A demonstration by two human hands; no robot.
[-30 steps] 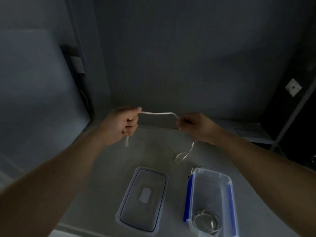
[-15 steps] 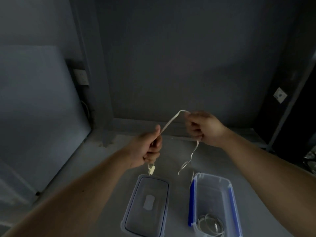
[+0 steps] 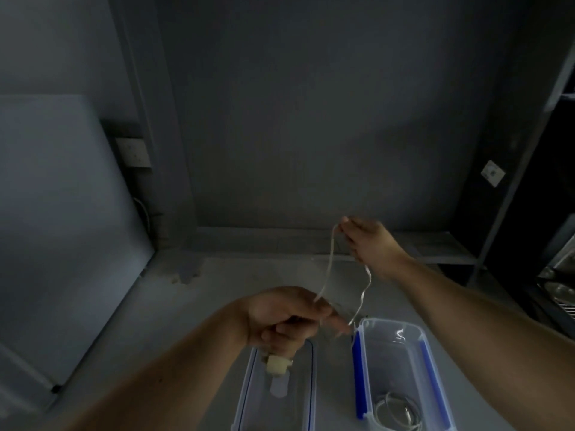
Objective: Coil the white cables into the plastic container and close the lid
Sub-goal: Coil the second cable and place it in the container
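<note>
A thin white cable [image 3: 329, 262] hangs in the air between both hands, above the table. My left hand [image 3: 284, 318] grips its lower part, and the cable's white plug [image 3: 277, 364] sticks out below the fist. My right hand [image 3: 370, 241], higher and farther back, pinches the top of the loop; the loose end [image 3: 362, 293] dangles down toward the open plastic container [image 3: 434, 365] with blue clips. Another coiled white cable [image 3: 396, 412] lies inside it. The clear lid [image 3: 306, 387] lies flat on the table to the container's left, partly hidden by my left hand.
The grey table [image 3: 174, 334] meets a dark wall behind and a pale panel [image 3: 62, 228] on the left. A wall socket [image 3: 135, 152] sits beside the panel. A dark rack [image 3: 557, 275] with metal parts stands at the right edge.
My left hand has dropped down and toward me, over the lid. My right hand stayed high and back, so the cable now runs steeply between them as a narrow loop.
</note>
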